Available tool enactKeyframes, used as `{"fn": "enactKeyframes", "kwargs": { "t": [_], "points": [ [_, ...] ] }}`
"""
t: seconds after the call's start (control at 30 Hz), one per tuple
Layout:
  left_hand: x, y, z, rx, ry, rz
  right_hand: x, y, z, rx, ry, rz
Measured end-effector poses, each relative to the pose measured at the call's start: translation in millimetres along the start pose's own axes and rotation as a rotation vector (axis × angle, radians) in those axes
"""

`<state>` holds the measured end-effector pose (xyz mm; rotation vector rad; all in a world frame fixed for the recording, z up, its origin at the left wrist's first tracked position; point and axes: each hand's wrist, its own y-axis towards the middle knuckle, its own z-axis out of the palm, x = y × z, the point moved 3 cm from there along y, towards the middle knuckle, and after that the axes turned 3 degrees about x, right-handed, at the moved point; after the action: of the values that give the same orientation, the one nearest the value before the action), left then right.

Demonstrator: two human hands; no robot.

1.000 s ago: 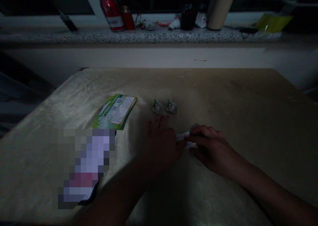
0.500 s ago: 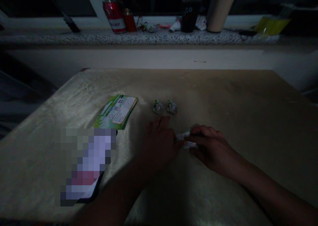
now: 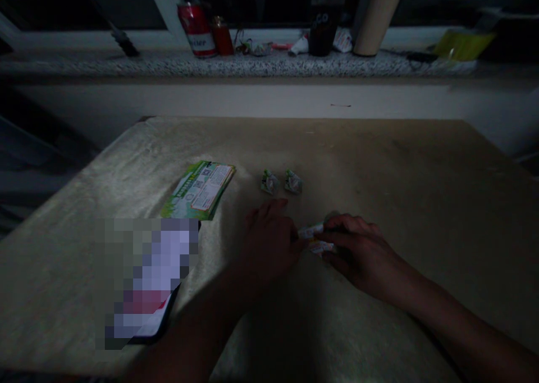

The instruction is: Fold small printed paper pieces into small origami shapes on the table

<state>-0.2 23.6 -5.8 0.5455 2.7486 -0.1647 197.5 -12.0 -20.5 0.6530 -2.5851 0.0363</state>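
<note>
A small folded piece of printed paper (image 3: 316, 242), white with orange marks, lies low over the table between my hands. My left hand (image 3: 272, 240) grips its left end between thumb and curled index finger, the other fingers reaching forward on the table. At the paper's right end, the fingers of my right hand (image 3: 353, 242) are closed on it, partly covering it. Beyond my left hand sit two small folded paper shapes, a left one (image 3: 268, 182) and a right one (image 3: 292, 182). Left of them lies a stack of green printed leaflets (image 3: 200, 189).
A phone (image 3: 155, 285), its screen pixelated, lies at the left on the cloth-covered table (image 3: 400, 175). Along the granite windowsill (image 3: 269, 65) stand a red can (image 3: 197, 30), a small red bottle (image 3: 222, 36), a dark cup (image 3: 323, 26) and a beige cylinder (image 3: 377, 21).
Slightly more of the printed paper shows between my hands. My left fingers have shifted a little to the left; both hands otherwise stay in place.
</note>
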Motion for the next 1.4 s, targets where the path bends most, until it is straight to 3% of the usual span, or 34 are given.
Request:
{"fn": "enactKeyframes", "kwargs": {
  "t": [0.17,0.37,0.7,1.07,1.27,1.4],
  "points": [
    [-1.4,-3.2,0.4,-0.039,-0.041,0.028,0.2,0.5,-0.1,0.017,0.013,0.01],
    [-13.1,-9.7,6.5,-0.049,-0.054,0.175,0.9,0.9,-0.3,0.018,0.012,0.017],
    [-8.6,-14.6,11.8,-0.082,-0.12,0.21,-0.7,-0.5,1.4,0.003,-0.005,0.01],
    [7.2,-4.2,15.2,-0.037,-0.239,0.053,-1.3,0.6,2.2,0.014,0.039,0.019],
    [15.0,-0.4,12.9,0.009,-0.26,0.054,-1.4,0.5,3.1,-0.005,0.037,0.004],
    [15.4,-3.7,13.5,-0.021,-0.23,0.08,-0.6,0.5,2.5,-0.009,0.023,0.012]
  ]
}}
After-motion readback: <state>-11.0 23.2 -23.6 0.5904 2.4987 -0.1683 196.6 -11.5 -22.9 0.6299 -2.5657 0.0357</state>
